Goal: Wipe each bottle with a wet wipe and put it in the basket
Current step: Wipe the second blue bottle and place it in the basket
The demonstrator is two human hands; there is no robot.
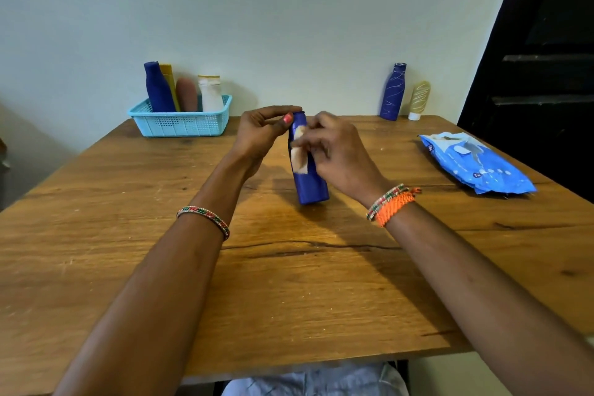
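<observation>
A blue bottle [311, 186] stands tilted on the wooden table [128, 267] at its middle. My left hand [262, 135] pinches its cap end between thumb and fingers. My right hand [334, 151] holds a wet wipe [299, 161] against the bottle's upper side. The turquoise basket [180, 125] sits at the back left and holds a blue bottle [157, 88], a yellow one [169, 80], a brown one [187, 95] and a white one [210, 93]. Two more stand at the back right: a streaked blue bottle [393, 92] and a cream tube [419, 100].
A blue pack of wet wipes [475, 162] lies on the right side of the table. A pale wall runs behind the table, and a dark door [546, 74] stands at the right. The table's near edge is just in front of my lap.
</observation>
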